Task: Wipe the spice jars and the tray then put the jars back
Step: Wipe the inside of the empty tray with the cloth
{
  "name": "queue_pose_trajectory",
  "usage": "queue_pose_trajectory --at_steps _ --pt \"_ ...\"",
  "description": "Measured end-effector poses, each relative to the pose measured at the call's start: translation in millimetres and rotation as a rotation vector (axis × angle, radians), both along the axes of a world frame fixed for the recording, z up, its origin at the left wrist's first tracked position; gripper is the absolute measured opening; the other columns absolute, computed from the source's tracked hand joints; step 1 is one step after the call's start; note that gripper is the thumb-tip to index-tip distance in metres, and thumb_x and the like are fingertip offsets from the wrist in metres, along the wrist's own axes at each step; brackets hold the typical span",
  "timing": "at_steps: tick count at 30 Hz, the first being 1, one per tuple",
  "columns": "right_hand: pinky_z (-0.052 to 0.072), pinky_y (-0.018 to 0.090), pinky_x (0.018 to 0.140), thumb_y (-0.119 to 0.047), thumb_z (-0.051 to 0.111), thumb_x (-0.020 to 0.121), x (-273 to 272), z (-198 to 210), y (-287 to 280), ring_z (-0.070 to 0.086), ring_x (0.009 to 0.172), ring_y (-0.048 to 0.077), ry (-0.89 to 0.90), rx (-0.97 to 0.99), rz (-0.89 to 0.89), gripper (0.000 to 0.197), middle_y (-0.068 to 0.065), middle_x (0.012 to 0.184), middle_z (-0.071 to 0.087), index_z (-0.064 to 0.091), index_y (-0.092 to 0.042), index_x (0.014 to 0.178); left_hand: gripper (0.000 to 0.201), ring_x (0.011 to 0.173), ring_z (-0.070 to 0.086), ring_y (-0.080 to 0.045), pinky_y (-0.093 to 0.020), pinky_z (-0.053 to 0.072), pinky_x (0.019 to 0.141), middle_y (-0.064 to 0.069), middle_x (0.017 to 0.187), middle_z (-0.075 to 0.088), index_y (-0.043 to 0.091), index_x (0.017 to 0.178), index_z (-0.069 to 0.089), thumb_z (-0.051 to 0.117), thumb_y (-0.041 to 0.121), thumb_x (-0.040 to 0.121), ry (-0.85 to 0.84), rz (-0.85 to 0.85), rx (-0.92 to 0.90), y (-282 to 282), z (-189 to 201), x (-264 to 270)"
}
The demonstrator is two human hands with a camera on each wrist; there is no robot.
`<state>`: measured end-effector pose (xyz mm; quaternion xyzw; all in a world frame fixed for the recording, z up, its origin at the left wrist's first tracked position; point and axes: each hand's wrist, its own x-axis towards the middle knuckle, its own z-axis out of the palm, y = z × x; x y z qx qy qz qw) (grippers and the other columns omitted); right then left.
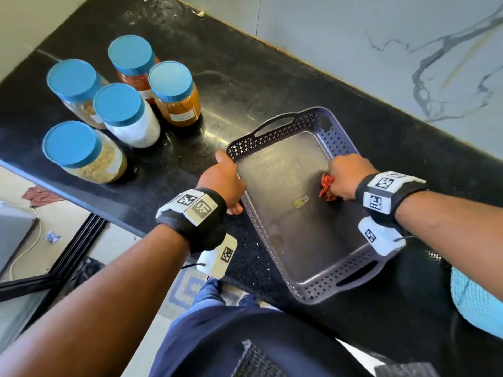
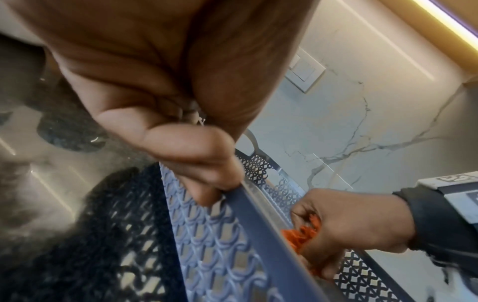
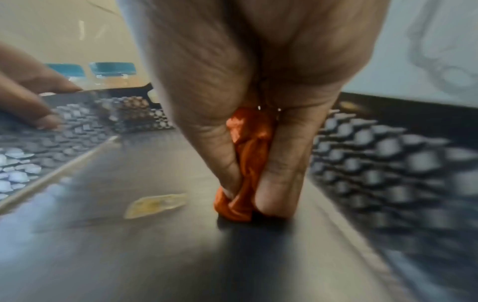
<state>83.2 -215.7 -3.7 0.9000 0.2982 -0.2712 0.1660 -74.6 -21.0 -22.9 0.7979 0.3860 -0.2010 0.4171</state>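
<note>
- We are standing at a black stone counter, looking down at our own two forearms, each wearing a wrist band with printed markers.
- Nearest to us, at about 5 o'clock in the head view, the grey-blue plastic tray is lying flat on the counter, emptied of jars; we judge this is so its floor can be wiped.
- The tray is looking like this: rectangular, with lattice-pierced walls, a cut-out handle at each short end, and a dull, smooth floor carrying a small yellowish sticker near its middle.
- Our left hand is gripping the tray's long wall at about 9 o'clock of the tray, thumb lying along the rim and fingers curling over its outside; we judge it is bracing the tray against sliding.
- Our right hand is closing round a bunched orange-red cloth, pressing it onto the tray floor close to the wall at 3 o'clock; the right wrist view is showing thumb and fingers pinching the wad, its lower end touching the floor.
- Farther off, at about 10 o'clock, five spice jars with blue lids are standing upright in a tight cluster on the counter, well apart from the tray, so waiting to go back.
- Their contents are showing as pale seeds, white powder, orange powder and red powder.
- Farthest, a marbled wall is rising behind the counter.
</note>
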Motion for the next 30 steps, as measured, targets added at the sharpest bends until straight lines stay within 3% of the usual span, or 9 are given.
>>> queue_pose_trajectory --at_steps 4,8,12,16,18,21,24,27,30 --pt "0.045 0.028 0.067 -0.025 0.076 0.08 -51 -11 55 0.064 0.081 0.025 0.182 0.159 0.087 0.024 0.0 0.075 0.058 0.055 -0.02 0.069 0.031 0.083 0.072 -0.045 -0.054 0.062 0.077 -0.025 0.096 0.07 0.004 0.119 0.033 0.054 0.01 0.097 -0.072 0.02 0.021 -3 2 -1" --pt "0.039 0.028 0.063 -0.024 0.077 0.079 -77 -17 90 0.055 0.072 0.025 0.261 0.18 0.326 0.018 0.0 0.07 0.051 0.06 -0.018 0.077 0.039 0.084 0.072 -0.043 -0.05 0.062 0.078 -0.025 0.1 0.068 -0.003 0.13 0.033 0.051 0.011 0.098 -0.074 -0.039 0.129 -6 5 -7" --pt "0.047 0.031 0.065 -0.028 0.074 0.081 1 -15 72 0.068 0.085 0.034 0.028 0.098 0.133 0.03 0.007 0.072 0.06 0.052 -0.012 0.067 0.034 0.103 0.068 -0.045 -0.051 0.056 0.093 -0.027 0.112 0.068 0.002 0.124 0.033 0.053 0.011 0.099 -0.029 -0.068 0.092 0 6 -6" --pt "0.053 0.036 0.077 -0.023 0.065 0.086 12 -13 71 0.067 0.098 0.039 -0.065 0.19 0.05 0.014 0.019 0.1 0.07 0.065 -0.009 0.088 0.027 0.085 0.073 -0.045 -0.054 0.062 0.077 -0.026 0.098 0.071 0.006 0.117 0.032 0.051 0.009 0.097 -0.05 -0.045 0.01 -3 5 -2" --pt "0.045 0.031 0.073 -0.02 0.067 0.084 -14 -18 93 0.066 0.099 0.036 0.013 0.254 0.125 0.01 0.015 0.099 0.07 0.065 -0.011 0.085 0.025 0.077 0.074 -0.045 -0.055 0.062 0.069 -0.026 0.092 0.071 0.006 0.113 0.032 0.049 0.005 0.096 -0.057 -0.036 -0.037 -2 8 -1" --pt "0.034 0.027 0.071 -0.019 0.07 0.081 -52 -21 125 0.064 0.092 0.029 0.197 0.362 0.229 0.017 0.012 0.094 0.071 0.055 -0.022 0.075 0.032 0.096 0.07 -0.045 -0.05 0.058 0.082 -0.027 0.106 0.069 0.004 0.118 0.032 0.055 0.006 0.097 -0.05 -0.076 0.005 1 12 -3" --pt "0.035 0.027 0.068 -0.024 0.073 0.081 -39 -23 119 0.065 0.087 0.029 0.169 0.32 0.261 0.02 0.011 0.089 0.071 0.055 -0.023 0.072 0.027 0.096 0.07 -0.046 -0.047 0.058 0.083 -0.027 0.105 0.07 0.008 0.112 0.03 0.052 0.007 0.096 -0.069 -0.077 0.023 0 11 -6" --pt "0.041 0.029 0.066 -0.032 0.073 0.082 4 -18 83 0.067 0.087 0.035 0.024 0.193 0.101 0.023 0.014 0.087 0.07 0.064 -0.013 0.075 0.024 0.089 0.072 -0.047 -0.053 0.061 0.08 -0.028 0.099 0.071 0.009 0.112 0.033 0.049 0.008 0.094 -0.083 -0.052 0.036 0 4 -6" --pt "0.052 0.034 0.073 -0.024 0.072 0.082 33 -6 58 0.066 0.09 0.036 -0.036 0.197 -0.042 0.016 0.013 0.086 0.069 0.066 -0.01 0.078 0.022 0.079 0.072 -0.047 -0.054 0.062 0.072 -0.028 0.09 0.07 0.009 0.111 0.033 0.048 0.008 0.095 -0.106 -0.074 -0.009 2 3 -4"
